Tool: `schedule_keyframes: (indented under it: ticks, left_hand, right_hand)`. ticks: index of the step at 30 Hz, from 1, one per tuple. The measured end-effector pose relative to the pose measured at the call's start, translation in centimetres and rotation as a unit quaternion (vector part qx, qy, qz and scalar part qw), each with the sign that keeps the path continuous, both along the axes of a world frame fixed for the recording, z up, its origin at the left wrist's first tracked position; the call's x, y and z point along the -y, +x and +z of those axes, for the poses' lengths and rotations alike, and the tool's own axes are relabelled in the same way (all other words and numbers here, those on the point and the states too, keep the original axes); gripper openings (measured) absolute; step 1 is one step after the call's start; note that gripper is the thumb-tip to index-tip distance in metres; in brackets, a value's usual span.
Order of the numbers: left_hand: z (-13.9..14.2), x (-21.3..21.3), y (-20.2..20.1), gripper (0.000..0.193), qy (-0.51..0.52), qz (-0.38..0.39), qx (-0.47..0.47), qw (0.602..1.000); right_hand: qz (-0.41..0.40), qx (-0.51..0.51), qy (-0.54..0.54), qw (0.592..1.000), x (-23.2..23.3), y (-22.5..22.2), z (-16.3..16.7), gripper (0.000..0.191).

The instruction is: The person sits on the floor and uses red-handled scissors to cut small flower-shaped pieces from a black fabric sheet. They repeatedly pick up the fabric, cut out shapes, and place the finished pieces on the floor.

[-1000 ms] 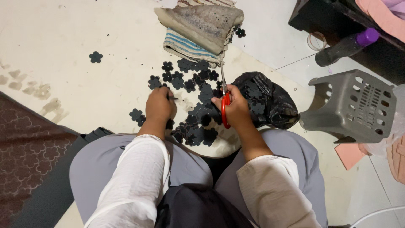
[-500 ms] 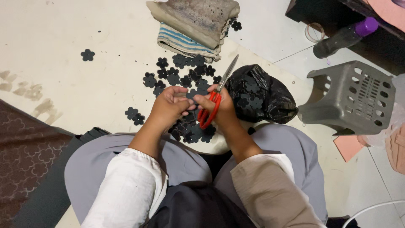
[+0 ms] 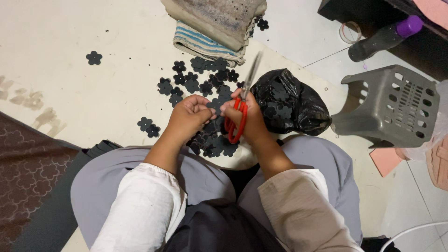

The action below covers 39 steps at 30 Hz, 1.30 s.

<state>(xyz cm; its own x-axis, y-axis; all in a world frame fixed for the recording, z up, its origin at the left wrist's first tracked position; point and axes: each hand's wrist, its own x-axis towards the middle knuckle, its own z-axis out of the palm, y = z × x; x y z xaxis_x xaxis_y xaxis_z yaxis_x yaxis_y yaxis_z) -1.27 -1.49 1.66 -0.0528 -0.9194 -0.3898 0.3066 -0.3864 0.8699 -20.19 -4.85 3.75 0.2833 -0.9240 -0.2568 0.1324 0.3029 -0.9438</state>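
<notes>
Just beyond the knees, a small black flower-shaped cutout (image 3: 215,105) is pinched in the fingertips of the left hand (image 3: 189,115), directly left of and touching the right hand (image 3: 249,122). The right hand is closed through the red handles of the scissors (image 3: 240,109), whose blades run up and away to the far right. Farther off, more black flowers (image 3: 198,81) are scattered on the floor (image 3: 70,28) before a folded cloth (image 3: 205,44).

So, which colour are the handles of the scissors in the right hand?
Red. The scissors handles show best in the head view, gripped by the right hand.
</notes>
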Motion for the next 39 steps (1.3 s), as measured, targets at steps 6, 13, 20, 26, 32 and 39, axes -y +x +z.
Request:
schedule_keyframes:
  ticks: [6, 13, 20, 26, 32, 39]
  left_hand:
    - [0.1, 0.5, -0.3, 0.026, 0.022, 0.038, -0.032, 0.999]
    - [1.7, -0.2, -0.1, 0.012, 0.004, 0.018, 0.045, 0.999]
    - [2.0, 0.1, -0.1, 0.007, -0.021, 0.049, 0.026, 0.998]
    - [3.3, -0.8, 0.2, 0.013, -0.156, 0.025, 0.182, 0.97]
    - [3.6, -0.8, 0.2, 0.023, -0.279, 0.012, 0.24, 0.93]
    - [2.8, -0.2, -0.1, 0.019, -0.071, -0.006, 0.085, 0.994]
  right_hand:
    - [0.007, -0.001, -0.007, 1.0, -0.5, 0.3, 0.4, 0.039]
    - [-0.01, -0.018, -0.005, 1.0, -0.4, 0.1, 0.3, 0.041]
    - [0.002, 0.028, 0.013, 1.0, 0.1, -0.1, -0.2, 0.037]
    - [-0.021, 0.037, 0.112, 0.993, 0.1, -0.4, 0.1, 0.026]
    - [-0.01, 0.027, -0.007, 1.0, -0.1, -0.3, 0.5, 0.033]
    - [0.041, -0.004, -0.069, 0.997, -0.8, -0.2, 0.6, 0.035]
